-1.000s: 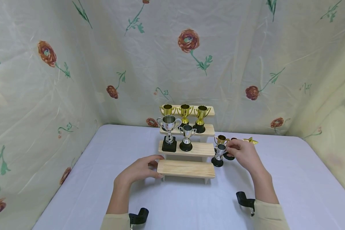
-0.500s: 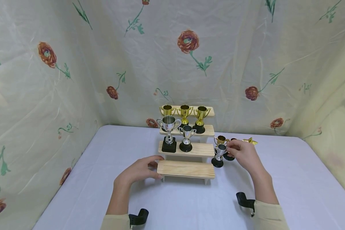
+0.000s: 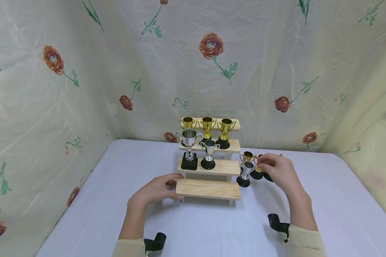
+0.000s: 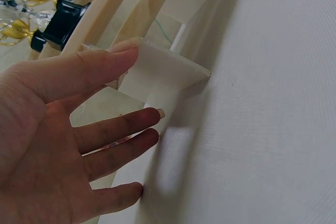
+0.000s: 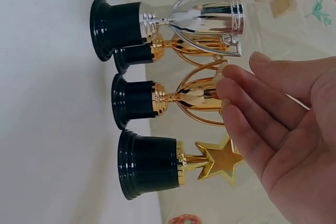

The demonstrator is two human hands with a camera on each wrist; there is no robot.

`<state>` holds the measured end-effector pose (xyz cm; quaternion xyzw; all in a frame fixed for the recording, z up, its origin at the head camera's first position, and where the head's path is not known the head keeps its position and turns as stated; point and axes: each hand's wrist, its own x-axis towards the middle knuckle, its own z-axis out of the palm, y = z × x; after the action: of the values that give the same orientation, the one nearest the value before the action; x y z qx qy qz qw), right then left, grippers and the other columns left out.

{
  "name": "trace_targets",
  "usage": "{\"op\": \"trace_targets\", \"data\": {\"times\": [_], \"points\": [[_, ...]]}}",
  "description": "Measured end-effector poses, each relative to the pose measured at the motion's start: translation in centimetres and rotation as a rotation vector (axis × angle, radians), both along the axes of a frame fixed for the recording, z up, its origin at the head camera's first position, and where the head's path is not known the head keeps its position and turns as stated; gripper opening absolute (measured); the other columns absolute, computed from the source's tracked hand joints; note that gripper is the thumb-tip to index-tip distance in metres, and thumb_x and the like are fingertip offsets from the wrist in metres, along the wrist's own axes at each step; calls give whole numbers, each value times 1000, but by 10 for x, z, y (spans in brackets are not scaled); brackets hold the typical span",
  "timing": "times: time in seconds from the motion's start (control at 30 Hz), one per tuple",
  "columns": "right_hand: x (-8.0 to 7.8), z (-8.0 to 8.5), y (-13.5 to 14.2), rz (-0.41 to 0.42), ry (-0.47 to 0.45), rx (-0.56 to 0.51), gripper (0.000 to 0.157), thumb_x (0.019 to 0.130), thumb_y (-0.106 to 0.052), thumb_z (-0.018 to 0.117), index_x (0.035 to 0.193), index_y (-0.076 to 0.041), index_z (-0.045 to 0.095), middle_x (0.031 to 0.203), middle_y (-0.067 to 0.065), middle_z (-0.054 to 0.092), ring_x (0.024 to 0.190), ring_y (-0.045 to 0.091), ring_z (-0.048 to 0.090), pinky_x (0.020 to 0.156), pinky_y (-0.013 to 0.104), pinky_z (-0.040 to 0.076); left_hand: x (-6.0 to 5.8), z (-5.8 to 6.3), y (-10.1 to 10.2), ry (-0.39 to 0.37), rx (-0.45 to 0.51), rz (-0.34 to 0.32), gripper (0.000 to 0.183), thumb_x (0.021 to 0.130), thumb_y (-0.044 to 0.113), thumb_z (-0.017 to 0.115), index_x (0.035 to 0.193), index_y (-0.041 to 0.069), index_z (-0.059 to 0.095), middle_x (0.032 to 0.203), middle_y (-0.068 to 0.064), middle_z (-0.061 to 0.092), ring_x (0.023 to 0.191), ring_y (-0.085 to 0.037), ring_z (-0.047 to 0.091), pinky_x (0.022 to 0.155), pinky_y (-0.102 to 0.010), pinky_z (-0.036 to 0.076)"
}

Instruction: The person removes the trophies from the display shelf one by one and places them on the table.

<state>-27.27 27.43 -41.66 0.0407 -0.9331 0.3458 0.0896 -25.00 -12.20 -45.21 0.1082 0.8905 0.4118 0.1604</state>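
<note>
My left hand (image 3: 156, 189) holds the left end of the lowest step of a wooden display stand (image 3: 209, 188). In the left wrist view its thumb lies on the step's end, with the other fingers stretched out beside it. On the right, my right hand (image 3: 281, 171) hovers by a bronze cup trophy (image 5: 139, 99). Its fingertips overlap that trophy's rim and handle, with the thumb held apart. A small silver cup trophy (image 3: 246, 171) stands left of this hand, another bronze cup trophy (image 3: 247, 156) behind it. The star trophy (image 5: 219, 160) is mostly hidden by the hand in the head view.
Three gold cup trophies (image 3: 207, 123) stand on a higher step of the stand. One step below are a large silver cup trophy (image 3: 189, 137) and a smaller silver one (image 3: 209, 148). A white cloth (image 3: 115, 200) covers the table; a flowered curtain (image 3: 244, 43) hangs behind.
My right hand has shifted slightly right, exposing more of the bronze trophy and the star trophy's base and covering most of the gold star. The left hand stays in place.
</note>
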Motion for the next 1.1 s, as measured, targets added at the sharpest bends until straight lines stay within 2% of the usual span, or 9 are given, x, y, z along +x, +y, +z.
{"op": "trace_targets", "data": {"times": [0.27, 0.37, 0.43, 0.6, 0.67, 0.8, 1.1], "points": [[5, 7, 0, -64, -4, -29, 25, 97, -16, 62, 118, -5, 67, 110, 18, 72, 95, 29, 68, 75, 36, 55, 0, -3, 1, 3, -2, -2, 63, 73, 28, 85, 131, 34, 60, 123, -3, 67, 114, -21, 60, 96, -54, 46], [8, 11, 0, -94, 34, -52, 26, 98, -19, 60, 120, -6, 67, 112, 18, 72, 98, 31, 68, 77, 38, 55, 0, -3, 1, 2, -2, -2, 63, 74, 28, 84, 131, 34, 60, 123, -3, 67, 115, -21, 60, 96, -54, 46], [10, 14, -1, -102, 67, -63, 27, 98, -21, 60, 121, -7, 67, 111, 17, 72, 99, 31, 69, 77, 35, 55, 0, -3, 1, 1, -3, -1, 63, 74, 28, 84, 131, 34, 60, 124, -4, 67, 115, -22, 60, 96, -54, 46], [12, 20, -7, -83, 124, -110, 28, 98, -24, 63, 120, -6, 68, 108, 16, 73, 94, 28, 70, 71, 17, 51, -1, -3, 1, 2, -8, 2, 62, 74, 29, 84, 131, 36, 60, 124, -3, 66, 116, -22, 60, 97, -55, 45], [13, 21, -12, -66, 139, -124, 28, 97, -23, 64, 119, -6, 68, 107, 16, 74, 91, 26, 70, 69, 13, 49, -1, -3, 1, 2, -8, 4, 62, 74, 29, 84, 131, 36, 60, 124, -3, 67, 116, -22, 60, 97, -55, 45], [13, 20, -21, -27, 153, -133, 28, 97, -22, 65, 120, -6, 68, 105, 15, 73, 87, 20, 69, 70, 14, 50, -1, -3, 1, -2, -8, 7, 62, 74, 30, 84, 130, 36, 60, 123, -3, 67, 115, -22, 60, 96, -55, 45], [10, 16, -38, 43, 131, -158, 30, 97, -21, 64, 123, -7, 66, 109, 14, 73, 92, 25, 70, 71, 17, 52, -1, -2, 1, -2, -2, 4, 63, 73, 28, 85, 130, 34, 60, 122, -2, 67, 113, -21, 60, 94, -53, 46]]}}
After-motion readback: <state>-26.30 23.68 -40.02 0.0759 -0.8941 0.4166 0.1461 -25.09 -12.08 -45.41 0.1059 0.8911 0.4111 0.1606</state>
